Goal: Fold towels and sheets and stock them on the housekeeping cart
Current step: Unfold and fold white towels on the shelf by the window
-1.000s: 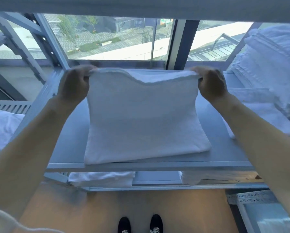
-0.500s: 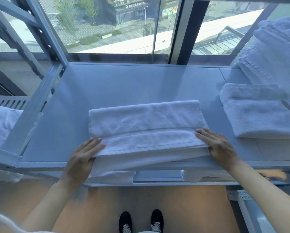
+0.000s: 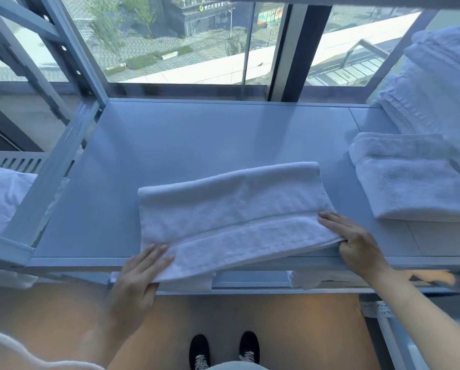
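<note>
A white folded towel (image 3: 231, 217) lies slantwise on the grey cart shelf (image 3: 196, 140), its near-left corner hanging over the shelf's front edge. My left hand (image 3: 140, 273) holds that corner, fingers flat on top and thumb hidden underneath. My right hand (image 3: 354, 241) pinches the towel's right end, fingers on top and thumb tucked under the edge.
A second folded towel (image 3: 415, 182) sits on the shelf at right, below a tall pile of white linen (image 3: 442, 89). More white linen lies on the lower shelf (image 3: 316, 279) and at far left (image 3: 2, 193). A slanted metal frame bar (image 3: 63, 161) borders the shelf's left side; a window is behind.
The towel was held up and unfolded a second ago, then laid folded on the shelf. Since half a second ago its left end has swung toward me and my right thumb has gone under the edge.
</note>
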Motion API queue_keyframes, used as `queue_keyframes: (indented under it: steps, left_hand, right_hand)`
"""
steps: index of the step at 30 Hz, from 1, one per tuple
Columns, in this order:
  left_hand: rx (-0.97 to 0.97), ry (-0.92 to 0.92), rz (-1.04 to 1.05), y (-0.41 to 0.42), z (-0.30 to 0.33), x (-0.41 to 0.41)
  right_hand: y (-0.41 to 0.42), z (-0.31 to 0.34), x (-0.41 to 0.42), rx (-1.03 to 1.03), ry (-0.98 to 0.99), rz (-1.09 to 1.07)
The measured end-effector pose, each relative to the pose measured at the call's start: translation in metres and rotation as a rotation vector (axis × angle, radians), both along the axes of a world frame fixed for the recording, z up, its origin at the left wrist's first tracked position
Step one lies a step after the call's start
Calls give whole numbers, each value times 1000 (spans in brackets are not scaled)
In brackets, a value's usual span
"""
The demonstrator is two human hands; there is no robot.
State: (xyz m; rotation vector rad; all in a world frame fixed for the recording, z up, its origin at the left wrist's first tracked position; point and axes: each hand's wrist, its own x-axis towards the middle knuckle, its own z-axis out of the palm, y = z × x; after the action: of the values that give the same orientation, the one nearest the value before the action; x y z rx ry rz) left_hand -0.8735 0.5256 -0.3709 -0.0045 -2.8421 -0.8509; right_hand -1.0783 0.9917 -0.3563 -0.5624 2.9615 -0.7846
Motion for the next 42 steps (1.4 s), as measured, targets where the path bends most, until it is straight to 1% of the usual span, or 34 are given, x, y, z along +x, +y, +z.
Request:
queue_keyframes:
  steps: [2,5,9,11,13,14,16,17,18,20,22,24,26,28,30,33,35,37,38,40,42]
  left_hand:
    - [-83,35,-30,3,-14,10]
    - [-87,46,-22,-4,-17,-5]
    - [-104,-94,-19,-11,5,-39]
    - [-113,-152,-56,-10,17,-44]
    - [-115,-114,-80,-9,29,-42]
    - [-99,-81,-86,-8,35,-44]
    - [-74,1,-79,-1,44,-61]
    - [-74,35,-78,4,45,-77]
    - [-84,27,-86,11,44,-98]
    - [-170,-100,-121,25,38,-143]
    - [-317,-227,-148,24,25,-181]
    - [-401,-284,-133,3,11,-199]
    - [-358,-301,-33,-26,1,-201]
    - [-328,-305,47,-44,-3,-200]
    - [-342,-326,52,-43,-2,-198]
    - [-366,-335,104,-19,8,-182]
    - [-425,-282,160,0,19,-158]
    - [-499,-175,177,23,27,-132]
    - [-517,-153,178,32,31,-122]
    - [-513,-155,201,45,38,-112]
    - [-456,-108,190,48,41,-115]
  right_hand:
    - [2,-9,0,38,66,34]
    - [1,-12,-14,56,113,25]
    - [-2,-6,-38,110,129,41]
    - [2,1,-47,186,125,-8]
    - [2,9,-50,298,146,-104]
    - [-4,14,-49,323,183,-133]
    - [-34,19,-38,256,258,-67]
    - [-59,20,-31,187,244,7]
    - [-89,19,-25,122,191,83]
    - [-149,13,-21,53,59,171]
    - [-194,2,-26,71,-17,179]
    - [-214,-10,-34,141,-52,142]
    - [-215,-21,-36,198,-44,116]
    - [-211,-26,-34,207,-25,122]
    - [-205,-27,-33,215,-33,132]
    - [-193,-23,-36,230,-52,129]
    - [-189,-17,-40,193,-60,111]
    - [-195,-11,-48,113,-37,1]
    - [-201,-9,-51,95,-39,-64]
    - [-215,-10,-51,145,-80,-103]
    - [-229,-19,-42,218,-91,-23]
